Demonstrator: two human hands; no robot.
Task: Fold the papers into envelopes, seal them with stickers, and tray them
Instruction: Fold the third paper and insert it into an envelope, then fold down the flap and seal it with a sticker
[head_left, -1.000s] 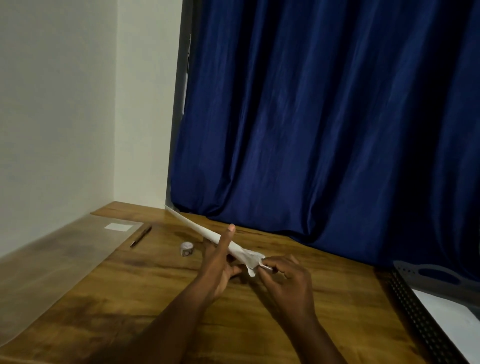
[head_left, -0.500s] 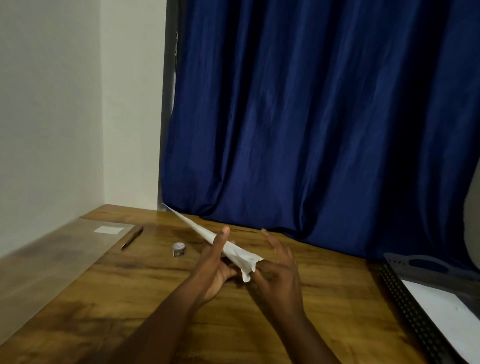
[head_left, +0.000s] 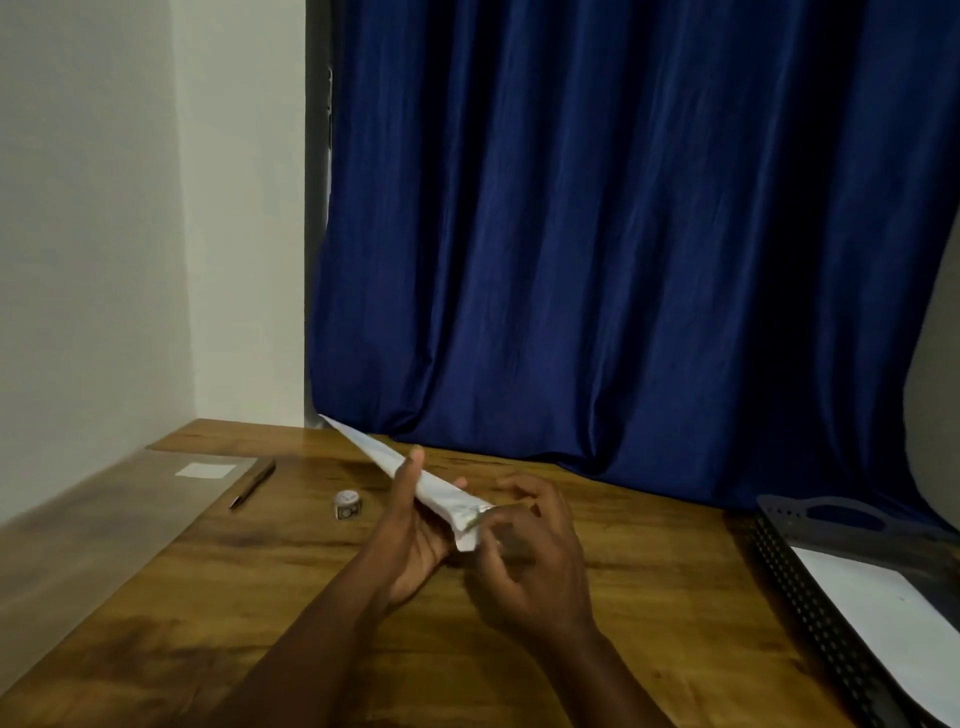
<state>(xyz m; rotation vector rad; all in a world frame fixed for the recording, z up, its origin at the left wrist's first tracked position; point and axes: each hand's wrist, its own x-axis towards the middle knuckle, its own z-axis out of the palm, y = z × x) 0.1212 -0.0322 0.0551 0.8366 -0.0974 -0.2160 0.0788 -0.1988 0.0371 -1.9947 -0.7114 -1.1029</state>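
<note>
A folded white paper (head_left: 415, 480) is held edge-on above the wooden table (head_left: 260, 597), so that only a long narrow sliver is seen, tapering away toward the far left corner; its folds and faces cannot be made out. Its near end is cradled in the left hand (head_left: 410, 540), the thumb raised along one side and the fingers hidden behind the sheet. The near tip is met by the right hand (head_left: 535, 566), whose fingertips are curled in toward it; whether the paper is actually pinched there cannot be told, since the contact is blurred and covered by the back of the hand.

A small sticker roll (head_left: 346, 504) is seen on the table just left of the hands, its print too small to read. Farther left a pen (head_left: 253, 484) lies beside a clear sheet (head_left: 104, 519) bearing a white label (head_left: 205, 471). At the right edge a dark perforated tray (head_left: 810, 587) is cut off by the frame, with white paper (head_left: 878, 618) in it. A blue curtain (head_left: 623, 260) hangs behind.
</note>
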